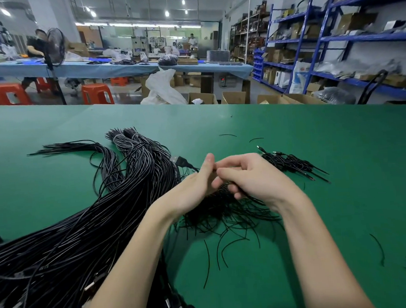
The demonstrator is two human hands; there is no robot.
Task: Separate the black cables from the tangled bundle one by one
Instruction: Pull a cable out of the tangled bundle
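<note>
Bundle: big tangled bundle of long black rubber-sheathed cables (67,231) lies on the flat green table mat (290,130), left of the left hand and under its forearm; far ends fan out beyond and left of that hand, some tied with a pale band
Plug: black USB plug with a metal tip (180,161) lies just beyond the left hand, at the bundle's right edge
Left hand: left hand (194,189) is raised above the mat, palm turned right, fingers mostly straight with their tips meeting the right hand's fingers; whether it pinches a cable I cannot tell, the grip being hidden
Short wires: loose mass of thin black wire pieces (226,214) lies below and between both hands, strands curling toward the viewer
Right hand: right hand (250,177) has fingers curled, gripping a clump of those thin wires from above; forefinger reaches left to the left hand
Separated pile: small heap of short black cables with small connectors (289,163) lies just right of and beyond the right hand
Stray pieces: a few single black wire offcuts (378,248) lie well right of the right hand
</note>
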